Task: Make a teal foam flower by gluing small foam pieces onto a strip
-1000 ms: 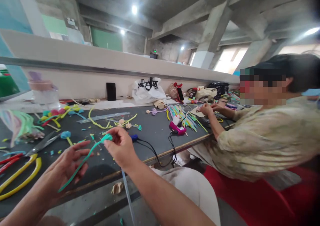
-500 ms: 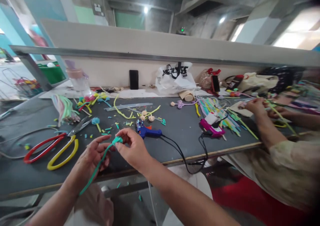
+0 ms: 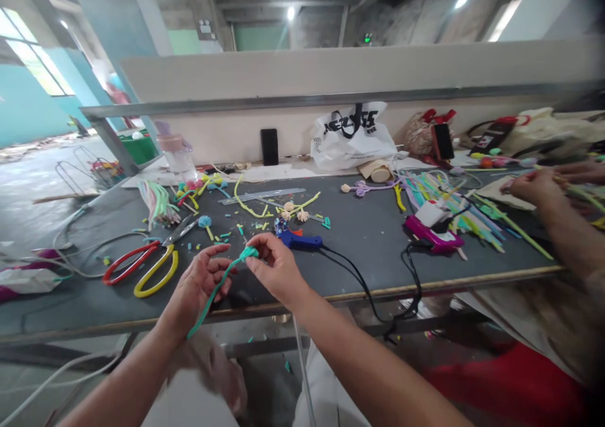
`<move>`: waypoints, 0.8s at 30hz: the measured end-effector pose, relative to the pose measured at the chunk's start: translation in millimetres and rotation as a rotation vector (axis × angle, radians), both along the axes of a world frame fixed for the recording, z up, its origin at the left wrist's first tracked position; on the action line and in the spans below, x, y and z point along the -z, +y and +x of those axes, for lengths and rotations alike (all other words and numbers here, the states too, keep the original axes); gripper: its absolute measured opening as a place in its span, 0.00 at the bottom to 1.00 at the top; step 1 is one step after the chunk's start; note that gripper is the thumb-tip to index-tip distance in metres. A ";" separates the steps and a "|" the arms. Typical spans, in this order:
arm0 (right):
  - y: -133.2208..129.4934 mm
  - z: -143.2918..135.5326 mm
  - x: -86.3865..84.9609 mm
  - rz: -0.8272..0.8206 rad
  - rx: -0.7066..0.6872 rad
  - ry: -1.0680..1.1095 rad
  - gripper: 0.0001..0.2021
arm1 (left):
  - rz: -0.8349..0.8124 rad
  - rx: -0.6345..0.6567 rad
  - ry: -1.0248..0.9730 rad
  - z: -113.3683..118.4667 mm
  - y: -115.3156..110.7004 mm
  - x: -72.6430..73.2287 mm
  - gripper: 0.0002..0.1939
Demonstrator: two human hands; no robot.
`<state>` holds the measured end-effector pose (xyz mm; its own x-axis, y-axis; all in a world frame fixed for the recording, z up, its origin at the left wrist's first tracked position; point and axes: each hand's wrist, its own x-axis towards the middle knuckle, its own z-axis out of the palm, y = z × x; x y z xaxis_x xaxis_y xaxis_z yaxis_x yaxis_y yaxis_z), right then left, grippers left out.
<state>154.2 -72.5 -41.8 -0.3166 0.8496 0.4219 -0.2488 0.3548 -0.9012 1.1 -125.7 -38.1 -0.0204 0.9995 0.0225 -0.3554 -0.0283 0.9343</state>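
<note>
Between the fingertips of my right hand (image 3: 278,269) is the bunched head of a green pipe-cleaner flower (image 3: 247,253). Its long stem trails down across my left hand (image 3: 204,282), whose fingers are spread and do not visibly close on it. Just beyond my right hand lies a blue glue gun (image 3: 302,241), with its black cord running off the front edge. To the left of my left hand are scissors (image 3: 155,260) with one red and one yellow handle. A blue pompom-like piece (image 3: 205,222) on a yellow stem lies near their blades.
Clear glue sticks (image 3: 269,195) and cut scraps lie beyond my hands on the dark table (image 3: 359,275). A magenta glue gun (image 3: 433,233) sits right, beside pastel pipe cleaners (image 3: 472,219). A co-worker's hands (image 3: 539,187) work at far right. A phone (image 3: 269,147) leans against the back panel.
My view has turned left, so the table's things appear further right, and a purple-and-white object enters at the left edge. Both hands keep nearly the same pose around the green flower.
</note>
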 end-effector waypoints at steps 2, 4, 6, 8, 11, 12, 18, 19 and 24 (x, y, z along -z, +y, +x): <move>2.7 0.2 1.0 -0.010 -0.009 0.049 0.10 | 0.003 -0.015 0.014 1.5 0.5 -0.2 0.30; 4.8 -0.9 1.8 -0.010 -0.030 0.071 0.10 | 0.024 -0.027 0.012 1.6 1.8 1.1 0.29; 5.5 -2.7 2.2 -0.002 -0.037 0.070 0.11 | 0.049 -0.031 0.002 0.6 3.5 3.8 0.28; 4.4 -4.7 2.1 0.010 -0.032 0.056 0.11 | 0.058 -0.027 -0.005 -0.8 4.8 6.8 0.27; 1.4 -6.8 1.5 0.034 -0.031 0.012 0.11 | 0.072 -0.048 -0.025 -1.2 5.9 9.3 0.26; 0.7 -7.1 1.4 0.043 -0.031 -0.002 0.11 | 0.078 -0.063 -0.030 -0.8 6.2 9.5 0.26; 2.3 -8.6 1.6 0.082 -0.005 -0.066 0.10 | 0.081 -0.115 -0.007 4.4 8.3 10.5 0.26; 2.8 -9.0 1.8 0.088 0.001 -0.076 0.10 | 0.081 -0.114 0.001 4.9 8.6 11.1 0.26; 2.8 -10.9 1.8 0.104 0.020 -0.100 0.10 | 0.090 -0.128 0.038 6.1 7.4 12.9 0.25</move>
<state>143.3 -69.7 -43.6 -0.3447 0.8094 0.4755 -0.1514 0.4520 -0.8791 7.2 -118.4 -51.0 -0.1453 0.9826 0.1154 -0.3083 -0.1558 0.9384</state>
